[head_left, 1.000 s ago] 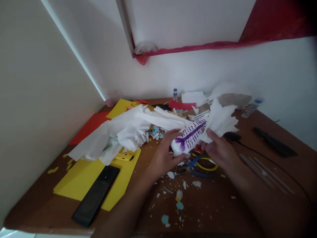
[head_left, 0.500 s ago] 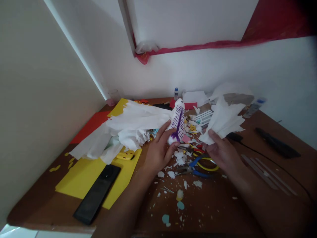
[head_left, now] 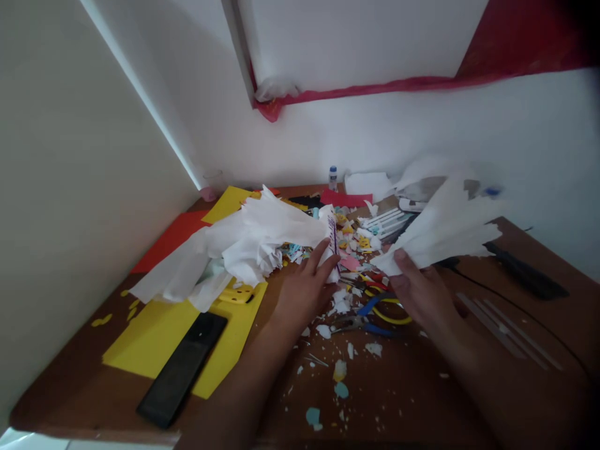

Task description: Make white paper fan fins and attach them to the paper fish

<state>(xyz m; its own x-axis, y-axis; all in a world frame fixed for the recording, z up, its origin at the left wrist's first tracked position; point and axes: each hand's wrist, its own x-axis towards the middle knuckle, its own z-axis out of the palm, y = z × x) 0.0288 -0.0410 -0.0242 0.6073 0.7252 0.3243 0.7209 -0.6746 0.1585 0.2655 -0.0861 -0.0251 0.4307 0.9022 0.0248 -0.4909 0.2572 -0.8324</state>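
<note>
My left hand point(head_left: 307, 281) is closed on a white paper bird figure point(head_left: 330, 234) with purple markings, now turned so that only a narrow strip of the markings shows. From its left side spreads a ragged white paper wing point(head_left: 276, 222). Between the thumb and fingers of my right hand point(head_left: 415, 284) is the narrow end of a separate white paper wing point(head_left: 450, 225), fanned out to the right with a jagged edge. A gap lies between this wing and the bird's body. Blue-handled pliers point(head_left: 365, 324) and yellow-handled scissors point(head_left: 391, 312) lie between my hands.
Paper scraps point(head_left: 341, 370) litter the brown table point(head_left: 375, 406). A black phone point(head_left: 182, 369) rests on yellow sheets point(head_left: 229, 362) at left. A small glue bottle point(head_left: 332, 179) stands at the back. Clear sticks point(head_left: 509, 331) and a black cable point(head_left: 529, 325) lie at right.
The bird has been turned in my left hand, so its purple-marked side shows far less. The wing in my right hand has swung and spread farther to the right.
</note>
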